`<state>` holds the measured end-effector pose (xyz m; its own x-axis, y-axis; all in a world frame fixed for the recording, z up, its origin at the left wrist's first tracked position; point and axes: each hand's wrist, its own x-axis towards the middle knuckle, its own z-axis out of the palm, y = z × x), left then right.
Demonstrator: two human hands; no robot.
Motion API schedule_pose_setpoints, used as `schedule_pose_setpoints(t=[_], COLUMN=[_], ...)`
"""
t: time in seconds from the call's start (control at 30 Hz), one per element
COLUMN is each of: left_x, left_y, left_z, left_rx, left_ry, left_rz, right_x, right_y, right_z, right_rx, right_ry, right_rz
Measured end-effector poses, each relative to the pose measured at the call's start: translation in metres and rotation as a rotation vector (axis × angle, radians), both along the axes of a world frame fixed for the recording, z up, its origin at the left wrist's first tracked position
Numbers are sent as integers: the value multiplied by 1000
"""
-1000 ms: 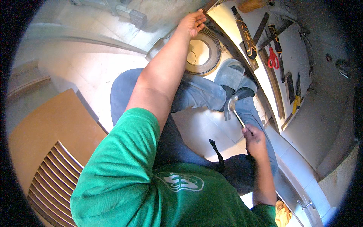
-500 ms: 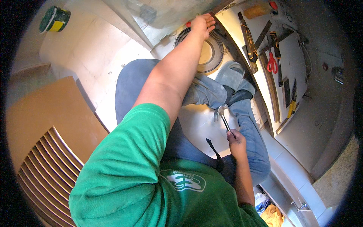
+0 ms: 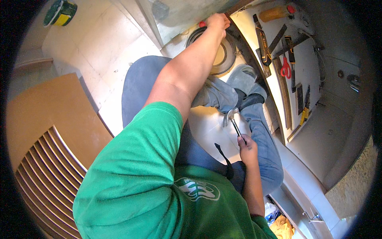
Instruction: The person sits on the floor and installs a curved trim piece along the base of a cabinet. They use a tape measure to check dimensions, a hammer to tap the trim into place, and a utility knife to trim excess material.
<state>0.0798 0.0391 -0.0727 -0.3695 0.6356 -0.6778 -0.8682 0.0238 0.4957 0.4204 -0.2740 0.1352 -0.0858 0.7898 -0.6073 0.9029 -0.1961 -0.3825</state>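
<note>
My left arm stretches far forward, and my left hand (image 3: 218,22) is at the dark edge of an upright panel (image 3: 179,16). Its fingers are curled in, and whatever they hold is hidden. Under that forearm lies a flat coil of dark strip (image 3: 227,59) around a pale middle. My right hand (image 3: 248,149) grips a claw hammer (image 3: 232,118) by its handle, low between my legs, with the metal head pointing forward and touching nothing that I can make out.
On a white board (image 3: 296,71) at the right lie red-handled scissors (image 3: 285,68), a black-and-orange tool (image 3: 262,44), a yellow-handled tool (image 3: 305,115) and dark strips. A brown slatted door (image 3: 59,115) is at the left. A dark green bucket (image 3: 60,12) stands far left.
My left hand's fingers, stretched out before, are now curled in at the panel's edge. The hammer stays in my right hand, hardly moved. The whole view has shifted slightly.
</note>
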Motion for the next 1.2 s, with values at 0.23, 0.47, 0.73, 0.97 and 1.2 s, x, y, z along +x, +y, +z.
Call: schedule_pose_setpoints(t=[0.23, 0.47, 0.73, 0.97, 1.2], left_x=[-1, -1, -2, 3, 0], left_y=[1, -4, -9, -12, -9], left_z=[0, -17, -1, 3, 3], left_rx=[-37, 120, 12, 13, -43], left_ry=[7, 53, 11, -46, -118], left_rz=[-30, -92, -187, -132, -83], right_x=[-18, -29, -31, -33, -31], right_y=[-3, -5, -12, -11, -12], right_z=[19, 23, 26, 27, 24], right_rx=[10, 51, -1, -19, 2], right_ry=[-97, -103, -167, -177, -159], right_rz=[-15, 63, 128, 145, 167])
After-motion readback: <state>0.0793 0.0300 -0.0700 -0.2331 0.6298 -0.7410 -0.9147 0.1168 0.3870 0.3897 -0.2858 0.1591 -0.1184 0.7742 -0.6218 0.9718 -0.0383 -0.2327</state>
